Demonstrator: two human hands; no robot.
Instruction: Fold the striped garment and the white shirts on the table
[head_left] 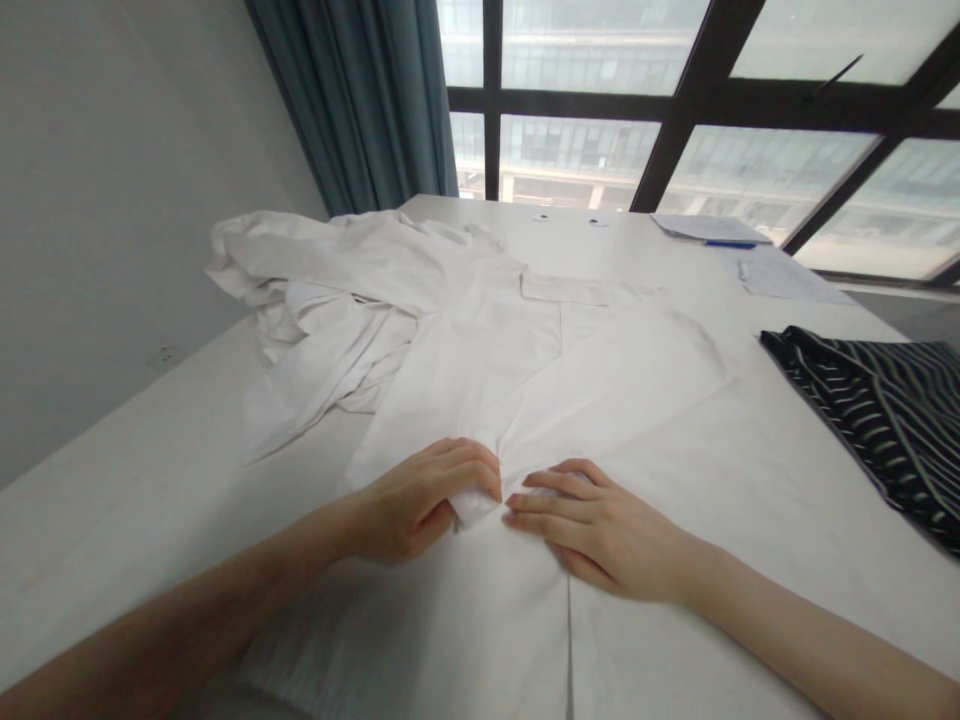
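A white long-sleeved shirt (480, 350) lies spread over the white table, its collar end toward the window. My left hand (427, 495) is curled round a bunched bit of the white cloth near the middle, thumb below and fingers above. Just to its right, my right hand (600, 520) rests flat on the same cloth, fingers stretched toward the left hand and slightly apart. Creases run out from between the two hands. Below the right hand a dark straight line, an edge or gap in the cloth, runs toward me.
More crumpled white cloth (330, 340) lies at the left. A folded black-and-white striped garment (885, 410) sits on the table (787, 380) at the right. Papers (705, 228) and a blue pen (730, 244) lie at the back right. A blue curtain (375, 100) hangs beside the window.
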